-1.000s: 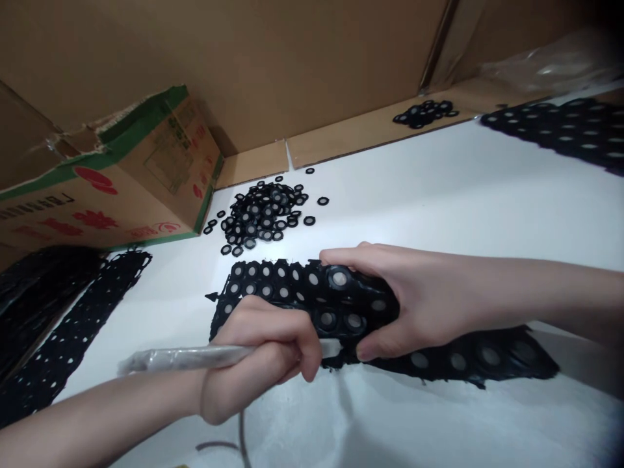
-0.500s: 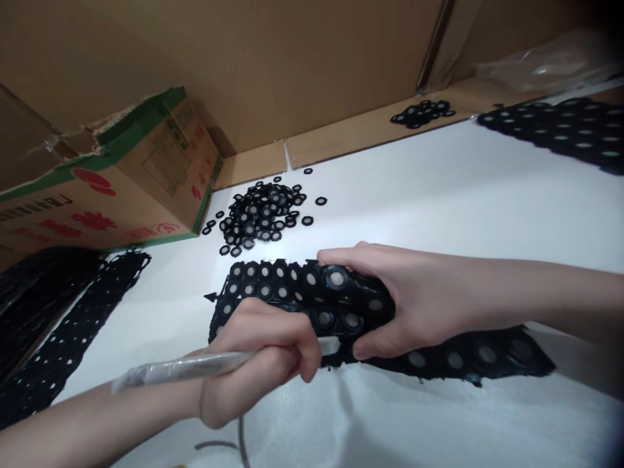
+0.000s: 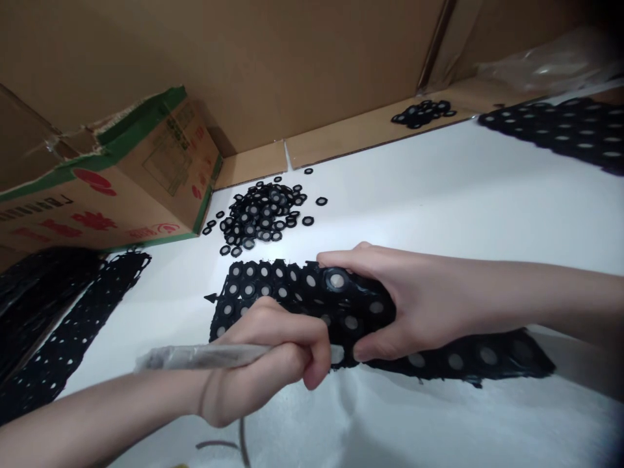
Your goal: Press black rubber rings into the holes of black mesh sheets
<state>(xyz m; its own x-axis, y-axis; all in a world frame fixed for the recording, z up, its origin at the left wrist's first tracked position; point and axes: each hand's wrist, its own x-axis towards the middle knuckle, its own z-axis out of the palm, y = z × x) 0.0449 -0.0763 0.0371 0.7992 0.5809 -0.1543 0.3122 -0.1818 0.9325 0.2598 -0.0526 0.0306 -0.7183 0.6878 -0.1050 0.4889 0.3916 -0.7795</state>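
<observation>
My left hand (image 3: 277, 351) is closed around a slim, pen-like tool (image 3: 205, 357) that seems wrapped in clear plastic. Its pale tip points right, at the near edge of a black rubber sheet (image 3: 266, 289) with rows of round pieces with grey centres. Bent up in the middle, the sheet is gripped by my right hand (image 3: 390, 305), fingers over the far edge and thumb at the near edge. Part of the sheet's near left side is hidden behind my left hand. Beyond the sheet lies a pile of loose black rings with grey centres (image 3: 266, 211).
An open cardboard box (image 3: 160, 175) stands at the left back. Below it lies a perforated black strip (image 3: 82, 325). Towards the right back are a small heap of black rings (image 3: 422, 114), another dotted black sheet (image 3: 560, 133) and clear plastic film (image 3: 546, 68). Cardboard walls (image 3: 302, 71) border the white table.
My left hand has shifted slightly right with the tool, whose tip now sits nearer my right thumb. My right hand keeps its grip on the sheet, almost still.
</observation>
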